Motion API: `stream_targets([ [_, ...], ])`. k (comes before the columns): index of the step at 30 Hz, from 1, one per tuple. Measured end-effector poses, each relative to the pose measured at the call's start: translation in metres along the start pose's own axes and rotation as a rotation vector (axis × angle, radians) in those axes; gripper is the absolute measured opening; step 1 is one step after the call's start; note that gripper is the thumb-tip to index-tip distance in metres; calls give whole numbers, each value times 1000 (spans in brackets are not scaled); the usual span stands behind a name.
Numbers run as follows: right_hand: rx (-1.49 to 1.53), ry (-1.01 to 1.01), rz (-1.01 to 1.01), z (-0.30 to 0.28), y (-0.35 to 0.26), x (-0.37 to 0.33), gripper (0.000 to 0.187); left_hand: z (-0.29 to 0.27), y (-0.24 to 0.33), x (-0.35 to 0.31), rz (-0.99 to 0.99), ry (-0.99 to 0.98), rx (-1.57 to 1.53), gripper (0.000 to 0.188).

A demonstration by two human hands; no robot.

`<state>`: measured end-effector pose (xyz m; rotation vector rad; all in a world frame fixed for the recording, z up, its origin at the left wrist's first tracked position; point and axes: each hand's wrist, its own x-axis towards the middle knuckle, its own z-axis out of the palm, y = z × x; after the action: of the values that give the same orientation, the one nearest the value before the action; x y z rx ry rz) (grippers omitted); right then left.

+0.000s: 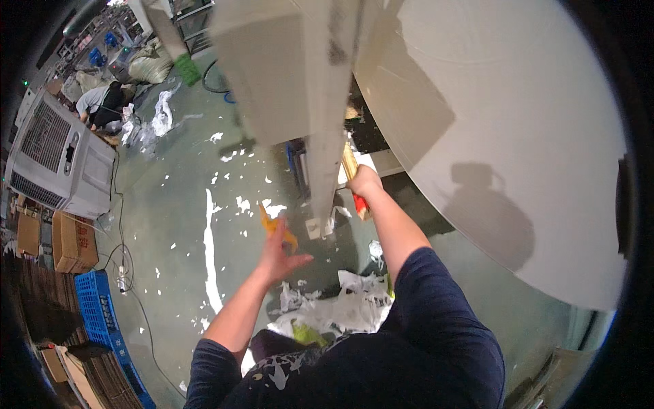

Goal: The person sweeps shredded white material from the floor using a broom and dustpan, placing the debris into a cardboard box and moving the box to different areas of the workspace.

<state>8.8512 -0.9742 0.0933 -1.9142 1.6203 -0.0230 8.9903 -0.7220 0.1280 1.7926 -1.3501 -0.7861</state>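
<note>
My left hand (274,258) is over the floor left of the pale upright post (319,163), its thumb stretched out to the side. An orange, flat-looking object (267,219) runs behind its fingers and seems held there; its kind is not clear. Right of the post, my right hand (366,183) is closed round a long gold-coloured piece (349,160). A red end (360,202) shows below the fist. I cannot make out what this piece is. A large, pale curved sheet or disc (518,129) rises beside my right arm.
White scraps (242,203) and a crumpled plastic heap (340,303) lie on the green floor. To the left stand a white air cooler (88,153), a cardboard box (73,242), a blue crate (93,307) and trailing cables (121,232). Another person (102,105) crouches far left.
</note>
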Motion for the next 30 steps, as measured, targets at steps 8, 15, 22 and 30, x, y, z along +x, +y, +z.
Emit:
stream_targets([
  [8, -23, 63, -122, 22, -7, 157, 33, 79, -17, 111, 287, 253, -151, 45],
  [15, -98, 83, -40, 39, 11, 260, 32, 87, -22, 106, 250, 290, 325, 19],
  [22, -143, -37, -41, 49, 31, 315, 36, 104, -36, 88, 296, 355, 416, 11],
  [30, -99, -304, -50, 64, 3, 276, 29, 102, -37, 89, 417, 385, 509, 4],
])
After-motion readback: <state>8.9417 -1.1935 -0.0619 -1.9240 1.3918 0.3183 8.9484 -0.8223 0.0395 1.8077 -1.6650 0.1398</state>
